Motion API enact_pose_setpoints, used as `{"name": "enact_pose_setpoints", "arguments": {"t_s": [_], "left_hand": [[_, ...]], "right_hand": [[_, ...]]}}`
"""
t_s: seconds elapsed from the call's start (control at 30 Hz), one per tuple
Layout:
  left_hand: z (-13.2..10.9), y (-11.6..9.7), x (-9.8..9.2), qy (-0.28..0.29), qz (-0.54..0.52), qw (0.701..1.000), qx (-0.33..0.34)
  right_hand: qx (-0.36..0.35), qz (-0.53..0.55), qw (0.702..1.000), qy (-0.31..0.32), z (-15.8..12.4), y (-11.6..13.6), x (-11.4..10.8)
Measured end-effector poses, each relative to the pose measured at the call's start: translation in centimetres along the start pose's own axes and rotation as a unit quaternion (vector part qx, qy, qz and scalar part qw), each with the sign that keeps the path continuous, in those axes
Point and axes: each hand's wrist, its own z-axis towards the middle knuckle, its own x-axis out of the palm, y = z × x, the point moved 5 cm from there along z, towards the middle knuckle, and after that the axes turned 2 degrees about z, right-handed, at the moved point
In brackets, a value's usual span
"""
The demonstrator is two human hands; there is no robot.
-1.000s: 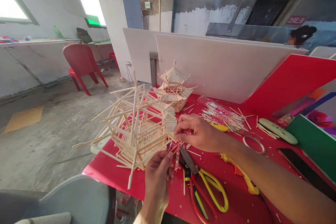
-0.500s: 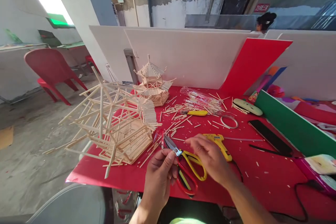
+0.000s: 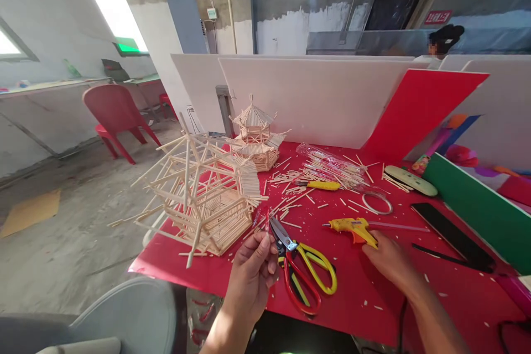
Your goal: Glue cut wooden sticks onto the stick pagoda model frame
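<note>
My left hand [image 3: 251,274] hovers at the near edge of the red table [image 3: 365,293], fingers pinched on something thin that I cannot make out, just left of the red and yellow scissors [image 3: 302,268]. My right hand [image 3: 388,260] rests on the table with its fingers at the handle of the yellow glue gun [image 3: 353,227]. A large unfinished stick-built pavilion frame [image 3: 199,193] stands at the table's left corner. A smaller finished stick pagoda [image 3: 255,133] stands behind it.
Loose sticks and a clear bag of sticks [image 3: 332,168] lie mid-table, with a yellow knife [image 3: 319,185] and a tape ring [image 3: 376,202]. White [image 3: 315,99], red and green boards stand behind. A black phone [image 3: 452,235] lies right. A red chair [image 3: 114,116] stands on the floor left.
My right hand has left the stick frame, passed over the scissors and reached the glue gun's handle. My left hand has stayed pinched near the scissors. The view swung right, then back.
</note>
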Motion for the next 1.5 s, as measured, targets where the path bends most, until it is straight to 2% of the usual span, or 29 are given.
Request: {"name": "enact_pose_setpoints", "arguments": {"t_s": [0.1,0.17,0.23,0.3,0.37,0.47,0.6,0.73,1.3,1.5], "left_hand": [[0.1,-0.1,-0.4,-0.006,-0.002,1.0,0.007],[0.3,-0.3,-0.5,-0.004,-0.003,1.0,0.019],[0.4,-0.5,-0.3,0.002,-0.004,1.0,0.029],[0.4,-0.7,-0.1,0.011,-0.007,1.0,0.027],[0.4,-0.8,0.1,0.023,-0.015,0.999,0.018],[0.4,-1.0,0.0,0.036,-0.028,0.999,0.006],[0.4,-1.1,-0.5,0.043,-0.018,0.999,0.011],[0.4,-1.2,-0.8,0.046,-0.01,0.999,0.017],[0.3,-1.1,-1.1,0.034,-0.029,0.999,0.007],[0.3,-0.8,-0.8,0.07,-0.045,0.997,-0.006]], "right_hand": [[-0.015,0.062,0.998,-0.001,-1.3,2.7,-0.7],[-0.034,0.149,0.988,0.007,-2.8,5.5,-1.5],[-0.078,0.202,0.976,-0.003,-4.6,9.0,-2.7],[-0.159,0.236,0.959,-0.005,-6.2,12.8,-3.8],[-0.215,0.223,0.951,-0.027,-7.3,15.8,-4.4],[-0.247,0.144,0.955,-0.076,-7.6,18.1,-4.6],[-0.289,0.052,0.943,-0.157,-7.4,19.1,-4.4],[-0.32,0.011,0.927,-0.195,-7.4,19.7,-4.2],[-0.357,0.0,0.91,-0.211,-8.0,20.2,-4.4],[-0.365,-0.002,0.904,-0.224,-8.2,20.2,-4.5]]}}
